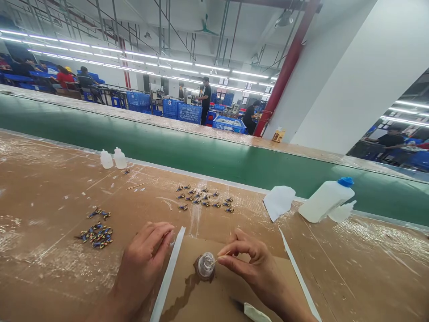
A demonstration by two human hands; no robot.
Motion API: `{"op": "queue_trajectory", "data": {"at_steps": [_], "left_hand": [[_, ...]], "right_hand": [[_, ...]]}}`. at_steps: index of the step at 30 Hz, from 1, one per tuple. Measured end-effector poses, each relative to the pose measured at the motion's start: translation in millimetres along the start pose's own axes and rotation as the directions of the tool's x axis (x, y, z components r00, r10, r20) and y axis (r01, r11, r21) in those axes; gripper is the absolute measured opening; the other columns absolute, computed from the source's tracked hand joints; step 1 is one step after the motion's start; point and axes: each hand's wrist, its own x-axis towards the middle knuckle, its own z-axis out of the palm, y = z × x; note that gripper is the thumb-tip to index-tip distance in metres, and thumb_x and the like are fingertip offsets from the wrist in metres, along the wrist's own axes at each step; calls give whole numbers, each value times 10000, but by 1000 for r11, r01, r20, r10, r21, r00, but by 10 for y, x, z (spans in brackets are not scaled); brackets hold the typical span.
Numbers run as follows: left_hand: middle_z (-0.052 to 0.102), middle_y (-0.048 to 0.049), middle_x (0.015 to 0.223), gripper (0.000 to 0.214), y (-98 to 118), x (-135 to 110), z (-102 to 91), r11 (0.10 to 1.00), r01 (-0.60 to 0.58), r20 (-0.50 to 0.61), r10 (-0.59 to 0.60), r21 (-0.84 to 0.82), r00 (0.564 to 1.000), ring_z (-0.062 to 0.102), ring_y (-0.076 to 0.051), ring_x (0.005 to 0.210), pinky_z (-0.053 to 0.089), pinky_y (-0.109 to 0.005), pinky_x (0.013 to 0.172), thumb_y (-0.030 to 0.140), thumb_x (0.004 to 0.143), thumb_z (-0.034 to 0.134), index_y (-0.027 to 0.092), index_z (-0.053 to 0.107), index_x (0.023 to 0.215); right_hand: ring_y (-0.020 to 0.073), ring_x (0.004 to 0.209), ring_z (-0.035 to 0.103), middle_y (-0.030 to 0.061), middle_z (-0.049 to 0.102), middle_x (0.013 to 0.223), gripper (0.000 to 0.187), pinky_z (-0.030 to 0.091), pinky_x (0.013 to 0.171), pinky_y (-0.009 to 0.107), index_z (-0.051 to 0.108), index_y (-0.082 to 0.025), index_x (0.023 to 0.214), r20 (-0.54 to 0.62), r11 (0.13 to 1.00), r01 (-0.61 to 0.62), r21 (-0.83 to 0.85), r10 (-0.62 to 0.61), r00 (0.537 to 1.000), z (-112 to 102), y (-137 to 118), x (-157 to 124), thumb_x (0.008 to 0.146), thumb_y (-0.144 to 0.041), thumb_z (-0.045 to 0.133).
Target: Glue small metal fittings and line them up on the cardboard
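My right hand [253, 264] pinches a thin wooden stick [214, 263], like a toothpick, between thumb and forefinger. The stick's tip reaches the top of a small clear container [205, 264], which stands on a brown cardboard sheet [187, 295] with a dark wet stain around it. Left of the sheet, my left hand [144, 255] has its fingers curled and drawn together; whatever may be in them is hidden. Small blue-and-yellow pieces [197, 197] lie spread in rows beyond my hands. More such pieces form a pile [97, 235] left of my left hand.
White tape strips [169, 273] edge the cardboard. Two small white bottles [114, 159] stand at the back left. A large bottle with a blue cap [325, 200] lies tilted beside a white sheet [279, 201]. A green conveyor belt [201, 150] runs behind; people work beyond it.
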Motion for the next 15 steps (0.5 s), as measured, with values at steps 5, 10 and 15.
{"op": "queue_trajectory", "data": {"at_steps": [5, 10, 15], "left_hand": [[649, 16, 902, 126, -16, 0, 7, 1000, -13, -10, 13, 2, 1000, 586, -100, 849, 460, -220, 800, 170, 859, 549, 235, 585, 961], [651, 14, 898, 124, -13, 5, 18, 1000, -24, -16, 24, -3, 1000, 587, -101, 844, 462, -216, 791, 175, 855, 558, 233, 586, 960], [653, 20, 887, 116, 9, 14, 8, 999, -36, -34, 36, 1, 999, 589, -96, 832, 455, -214, 804, 174, 854, 557, 232, 588, 950]], "right_hand": [[132, 683, 525, 7, 548, 691, 142, 408, 677, 253, 723, -225, 651, -16, 1000, -2, -6, 2, 1000, -9, 5, 2, 739, -328, 680], [128, 679, 521, 4, 545, 689, 130, 403, 667, 248, 729, -232, 674, -38, 1000, 8, 24, -7, 999, 24, 18, -9, 749, -325, 678], [129, 688, 523, 4, 540, 695, 129, 397, 676, 251, 726, -229, 659, 5, 1000, -8, 3, 8, 1000, 18, -4, -23, 746, -313, 681]]}}
